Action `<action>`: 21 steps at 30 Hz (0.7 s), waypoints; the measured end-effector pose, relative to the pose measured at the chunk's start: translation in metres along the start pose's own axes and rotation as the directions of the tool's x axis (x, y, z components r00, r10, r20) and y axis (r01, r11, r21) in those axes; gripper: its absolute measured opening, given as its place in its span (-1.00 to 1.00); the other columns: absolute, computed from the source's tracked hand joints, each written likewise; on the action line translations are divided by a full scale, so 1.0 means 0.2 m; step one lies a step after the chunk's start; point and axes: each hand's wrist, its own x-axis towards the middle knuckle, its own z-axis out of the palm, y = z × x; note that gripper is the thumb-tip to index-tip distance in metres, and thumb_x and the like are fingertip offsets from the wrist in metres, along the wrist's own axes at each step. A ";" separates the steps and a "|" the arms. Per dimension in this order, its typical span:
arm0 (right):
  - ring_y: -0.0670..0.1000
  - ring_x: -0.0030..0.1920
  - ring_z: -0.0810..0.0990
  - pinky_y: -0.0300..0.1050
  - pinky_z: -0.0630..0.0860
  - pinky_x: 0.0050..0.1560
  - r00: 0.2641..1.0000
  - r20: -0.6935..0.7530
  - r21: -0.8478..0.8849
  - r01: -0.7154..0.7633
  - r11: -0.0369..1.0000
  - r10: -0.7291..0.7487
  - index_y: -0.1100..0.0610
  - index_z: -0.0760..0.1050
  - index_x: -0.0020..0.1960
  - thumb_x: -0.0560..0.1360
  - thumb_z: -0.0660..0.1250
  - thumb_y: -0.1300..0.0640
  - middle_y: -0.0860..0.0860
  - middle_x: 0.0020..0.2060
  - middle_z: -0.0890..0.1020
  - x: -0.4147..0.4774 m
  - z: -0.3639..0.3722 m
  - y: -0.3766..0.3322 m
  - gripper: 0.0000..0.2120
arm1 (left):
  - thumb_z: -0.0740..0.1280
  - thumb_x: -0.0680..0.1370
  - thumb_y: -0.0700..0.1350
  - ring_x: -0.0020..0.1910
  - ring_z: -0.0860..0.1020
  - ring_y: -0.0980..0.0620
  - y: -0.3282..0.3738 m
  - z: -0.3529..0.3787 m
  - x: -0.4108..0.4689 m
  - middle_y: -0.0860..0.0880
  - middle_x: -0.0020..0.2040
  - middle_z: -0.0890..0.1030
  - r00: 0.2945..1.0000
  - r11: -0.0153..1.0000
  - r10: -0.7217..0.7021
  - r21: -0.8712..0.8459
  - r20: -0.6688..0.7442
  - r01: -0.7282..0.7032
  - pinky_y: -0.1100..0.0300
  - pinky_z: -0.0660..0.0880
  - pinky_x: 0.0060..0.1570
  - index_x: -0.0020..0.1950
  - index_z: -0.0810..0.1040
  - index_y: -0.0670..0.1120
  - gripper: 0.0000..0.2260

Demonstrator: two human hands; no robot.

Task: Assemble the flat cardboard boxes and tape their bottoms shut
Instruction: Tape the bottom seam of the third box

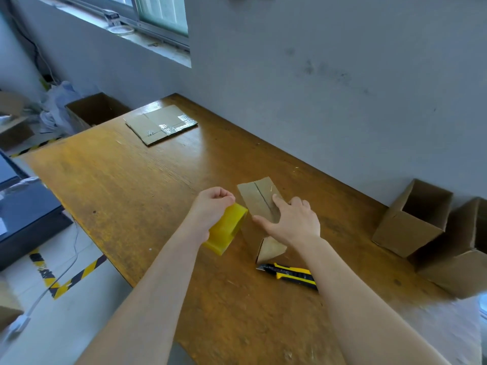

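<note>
1. Just below the centre of the frame, your left hand [210,206] was curled tight around a roll of translucent yellow tape [229,226], its glossy edge touching the left side of the small box [250,198].
2. That small brown cardboard box stood with its bottom up near the middle of the worn, shiny wooden table [158,193], a dark seam running between its two closed flaps.
3. Your right hand [292,219] lay spread and flat on those flaps, the forefinger along the seam, gripping nothing.
4. A yellow-and-black utility knife [290,275] lay on the wood just below the box.
5. A flattened carton [160,123] with scraps of old tape lay in the upper left.
6. Two open, assembled boxes [413,219] lay on their sides at the right edge.
</note>
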 end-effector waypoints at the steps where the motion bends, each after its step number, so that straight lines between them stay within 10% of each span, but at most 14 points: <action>1: 0.11 0.28 0.40 0.04 0.48 0.20 1.000 0.011 0.047 -0.008 0.999 0.007 -0.12 0.18 0.53 0.42 0.07 -0.51 0.07 0.28 0.44 -0.02 -0.01 -0.01 -0.20 | 0.34 0.57 -0.09 -0.05 0.50 -0.06 0.03 -0.03 -0.02 -0.03 -0.10 0.59 1.000 1.000 0.027 0.012 -0.009 -0.027 0.06 0.44 -0.05 -0.19 0.57 0.00 -0.86; 5: 0.03 0.21 0.44 0.03 0.50 0.15 0.995 -0.100 0.311 0.045 0.949 -0.014 -0.09 0.52 0.30 0.48 0.08 -0.44 0.01 0.16 0.51 -0.09 -0.03 -0.07 -0.39 | 0.34 0.57 -0.09 -0.10 0.50 -0.01 0.12 -0.10 -0.11 0.00 -0.14 0.59 0.992 0.990 0.127 0.054 -0.007 -0.127 0.07 0.43 -0.04 -0.23 0.56 0.03 -0.83; 9: -0.20 0.03 0.56 -0.31 0.46 -0.02 0.980 -0.162 0.869 0.199 0.453 -0.119 -0.06 0.60 0.07 0.53 0.28 -0.19 -0.15 -0.01 0.63 -0.20 -0.18 -0.20 -0.74 | 0.34 0.58 -0.11 -0.20 0.50 0.02 0.19 -0.11 -0.20 0.01 -0.25 0.57 0.975 0.975 0.223 0.000 0.004 -0.223 0.09 0.45 -0.10 -0.26 0.54 0.03 -0.79; 12: -0.10 -0.06 0.61 -0.20 0.55 -0.02 0.969 -0.233 0.910 0.245 0.334 -0.075 0.03 0.65 -0.09 0.49 0.44 0.06 -0.07 -0.16 0.68 -0.24 -0.25 -0.24 -0.95 | 0.31 0.61 -0.06 -0.15 0.54 -0.01 0.21 -0.10 -0.26 -0.04 -0.17 0.62 0.961 0.961 0.276 -0.004 0.019 -0.276 0.05 0.50 -0.09 -0.19 0.56 0.04 -0.83; 18: -0.12 -0.12 0.55 -0.33 0.46 -0.17 0.933 -0.356 0.787 0.326 0.524 -0.046 0.07 0.61 -0.13 0.53 0.39 0.14 -0.08 -0.18 0.62 -0.25 -0.35 -0.24 -0.94 | 0.26 0.63 0.02 0.09 0.53 0.02 0.20 -0.09 -0.29 0.02 0.11 0.55 0.920 0.893 0.383 0.220 0.087 -0.393 -0.01 0.53 0.13 0.42 0.33 0.25 -0.63; 21: -0.05 -0.07 0.52 -0.11 0.52 -0.07 0.893 -0.426 0.591 0.398 0.702 -0.148 0.06 0.61 -0.12 0.53 0.39 0.13 -0.08 -0.12 0.59 -0.25 -0.37 -0.24 -0.94 | 0.37 0.57 -0.10 0.10 0.50 0.05 0.23 -0.09 -0.29 0.04 0.13 0.51 0.767 0.623 0.639 0.542 0.065 -0.565 0.15 0.47 0.07 0.33 0.54 0.07 -0.67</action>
